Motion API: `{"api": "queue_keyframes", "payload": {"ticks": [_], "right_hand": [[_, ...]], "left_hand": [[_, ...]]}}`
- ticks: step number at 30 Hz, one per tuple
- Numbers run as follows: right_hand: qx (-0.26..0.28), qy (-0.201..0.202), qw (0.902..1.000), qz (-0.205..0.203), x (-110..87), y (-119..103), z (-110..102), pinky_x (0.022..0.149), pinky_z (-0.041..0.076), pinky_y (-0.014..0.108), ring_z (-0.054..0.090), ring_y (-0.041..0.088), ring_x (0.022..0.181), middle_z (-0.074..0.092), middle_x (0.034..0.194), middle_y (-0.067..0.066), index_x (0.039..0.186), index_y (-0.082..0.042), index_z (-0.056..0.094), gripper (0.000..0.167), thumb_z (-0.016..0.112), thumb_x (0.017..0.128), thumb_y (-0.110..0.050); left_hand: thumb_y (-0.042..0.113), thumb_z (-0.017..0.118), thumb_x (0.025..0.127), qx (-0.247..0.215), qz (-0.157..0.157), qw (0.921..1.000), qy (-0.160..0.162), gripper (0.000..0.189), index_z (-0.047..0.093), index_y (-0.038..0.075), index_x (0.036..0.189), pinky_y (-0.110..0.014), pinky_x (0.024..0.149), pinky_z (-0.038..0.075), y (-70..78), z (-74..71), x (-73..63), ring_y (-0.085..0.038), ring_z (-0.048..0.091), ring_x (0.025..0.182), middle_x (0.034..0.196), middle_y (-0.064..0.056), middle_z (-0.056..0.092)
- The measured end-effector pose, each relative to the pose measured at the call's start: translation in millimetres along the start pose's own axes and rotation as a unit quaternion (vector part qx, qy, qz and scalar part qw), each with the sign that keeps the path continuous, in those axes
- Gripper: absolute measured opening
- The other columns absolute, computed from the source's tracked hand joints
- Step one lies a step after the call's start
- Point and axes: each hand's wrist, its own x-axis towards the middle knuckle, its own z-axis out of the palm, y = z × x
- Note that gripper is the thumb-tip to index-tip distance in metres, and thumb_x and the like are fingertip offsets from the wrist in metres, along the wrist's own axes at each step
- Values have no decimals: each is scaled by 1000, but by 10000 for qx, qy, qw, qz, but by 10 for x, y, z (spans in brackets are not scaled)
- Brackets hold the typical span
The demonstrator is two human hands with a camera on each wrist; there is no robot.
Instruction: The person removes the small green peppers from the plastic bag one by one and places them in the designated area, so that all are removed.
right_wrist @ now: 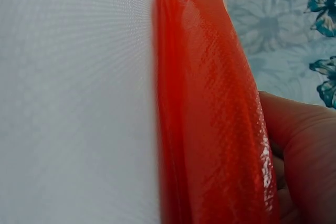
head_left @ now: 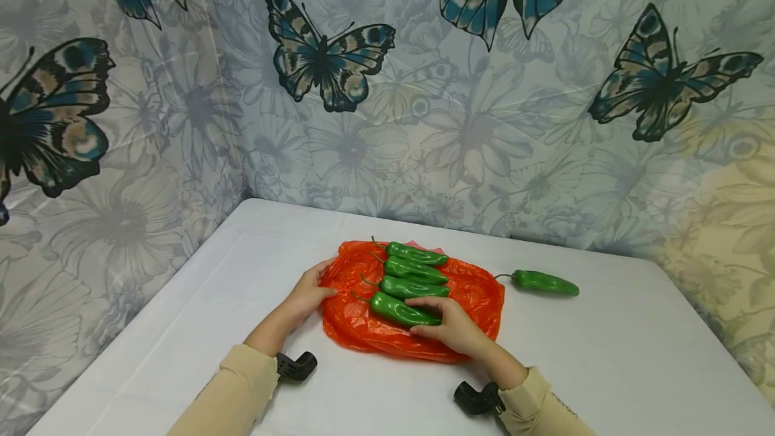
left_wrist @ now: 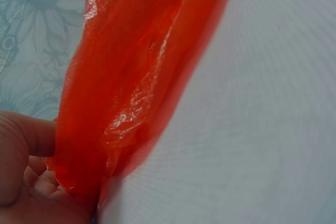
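Observation:
A red plastic bag [head_left: 357,332] lies spread on the table, with several green chili peppers [head_left: 418,270] side by side on it, stems to the left. My left hand [head_left: 307,295] grips the bag's left edge; in the left wrist view the thumb and curled fingers sit at the crinkled red plastic [left_wrist: 121,77]. My right hand [head_left: 451,325] holds the tip of the nearest pepper [head_left: 390,308] between thumb and fingers. The right wrist view shows the bag's folded side [right_wrist: 215,103] beside that hand [right_wrist: 315,150], and the pepper is hidden there.
One more green pepper [head_left: 545,282] lies on the white table [head_left: 605,355], right of the bag. Behind the table hangs a floral cloth with butterflies [head_left: 327,52]. Black devices [head_left: 297,365] are worn at both wrists.

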Motion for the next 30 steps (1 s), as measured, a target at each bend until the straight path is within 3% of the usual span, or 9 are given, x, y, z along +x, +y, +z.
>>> {"api": "queue_keyframes", "payload": {"ticks": [16,30], "right_hand": [[61,-153,9998,-132,-3,46,-12,99,45,37,53,26,120,59,129,9,124,-14,60,46,70,81,-27],[-43,-89,9998,-168,-21,4,-9,97,44,28,53,26,120,60,127,8,123,-14,61,45,71,81,-25]], "left_hand": [[-11,50,83,63,69,10000,-12,66,33,6,144,-47,109,33,-6,-3,6,-34,32,136,149,-19,33],[-13,49,82,-120,252,9995,-154,66,31,2,144,-48,110,30,14,-17,-31,-36,30,137,149,-21,30]]}}
